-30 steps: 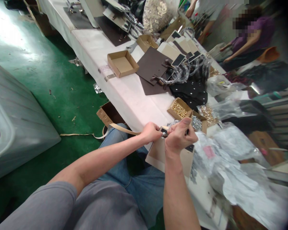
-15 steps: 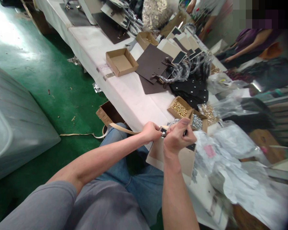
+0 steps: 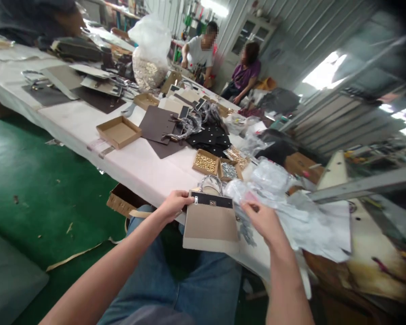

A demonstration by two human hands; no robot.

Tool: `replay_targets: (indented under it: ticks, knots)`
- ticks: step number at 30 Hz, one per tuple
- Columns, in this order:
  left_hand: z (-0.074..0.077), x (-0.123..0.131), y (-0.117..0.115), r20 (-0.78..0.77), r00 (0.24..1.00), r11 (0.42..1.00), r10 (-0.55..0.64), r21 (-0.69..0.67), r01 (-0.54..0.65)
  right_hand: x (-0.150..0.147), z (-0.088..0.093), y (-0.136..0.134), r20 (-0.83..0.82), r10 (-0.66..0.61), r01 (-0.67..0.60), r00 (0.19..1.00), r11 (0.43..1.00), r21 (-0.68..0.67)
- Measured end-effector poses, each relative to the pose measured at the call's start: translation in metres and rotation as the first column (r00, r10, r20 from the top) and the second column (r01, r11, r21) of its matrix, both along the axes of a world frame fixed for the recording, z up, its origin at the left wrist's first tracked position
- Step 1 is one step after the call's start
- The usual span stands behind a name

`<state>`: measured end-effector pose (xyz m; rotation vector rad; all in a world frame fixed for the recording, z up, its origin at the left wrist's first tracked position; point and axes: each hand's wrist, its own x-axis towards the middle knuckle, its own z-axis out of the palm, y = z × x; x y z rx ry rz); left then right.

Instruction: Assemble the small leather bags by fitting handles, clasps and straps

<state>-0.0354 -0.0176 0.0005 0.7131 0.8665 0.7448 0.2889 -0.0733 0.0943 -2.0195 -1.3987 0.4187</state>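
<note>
A beige bag panel [image 3: 211,228] with a dark strip along its top lies at the table's front edge, partly over my lap. My left hand [image 3: 177,203] pinches its upper left corner, the thumb beside a small white metal piece [image 3: 196,200] on the dark strip. Another small metal fitting [image 3: 213,203] sits mid-strip. Behind the panel rises a plastic-wrapped handle [image 3: 211,184]. To the panel's right, apart from it, my right hand [image 3: 262,220] has its thumb and fingers drawn together; whatever is between them is hidden.
Boxes of gold studs [image 3: 205,162] and silver studs [image 3: 228,170] stand beyond the panel. An open cardboard tray [image 3: 119,132], dark panels [image 3: 157,128] and black dotted pieces [image 3: 209,140] lie farther back. Plastic bags [image 3: 291,203] cover the right. Two people sit across the table.
The view has tilted up. My right hand has come off the panel's top edge to the right, baring its front. My left hand still grips the corner.
</note>
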Motion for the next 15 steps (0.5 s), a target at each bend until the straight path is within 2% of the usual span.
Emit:
replay_targets:
  ticks: [2,4,7,10,15]
  knots:
    - [0.005,0.0,0.001,-0.026,0.999,0.999,-0.045,-0.006,0.045,0.013,-0.016,-0.012,-0.019,0.022,-0.025,1.0,0.983,-0.181]
    - [0.008,0.002,0.002,-0.031,0.998,0.998,-0.062,0.012,0.062,0.016,-0.03,-0.017,-0.144,0.039,-0.072,0.989,0.97,-0.232]
    - [0.011,0.004,0.004,-0.045,0.997,0.996,-0.061,0.059,0.064,0.015,-0.04,-0.016,-0.288,-0.002,-0.053,0.958,0.981,-0.186]
    - [0.018,0.003,0.007,-0.134,0.989,0.996,-0.062,0.053,0.069,0.013,-0.037,-0.015,-0.407,-0.027,-0.025,0.913,0.992,-0.121]
    - [0.034,-0.013,0.012,-0.084,0.996,0.999,-0.024,0.039,0.028,0.001,-0.033,-0.008,-0.499,0.117,-0.172,0.859,0.983,-0.066]
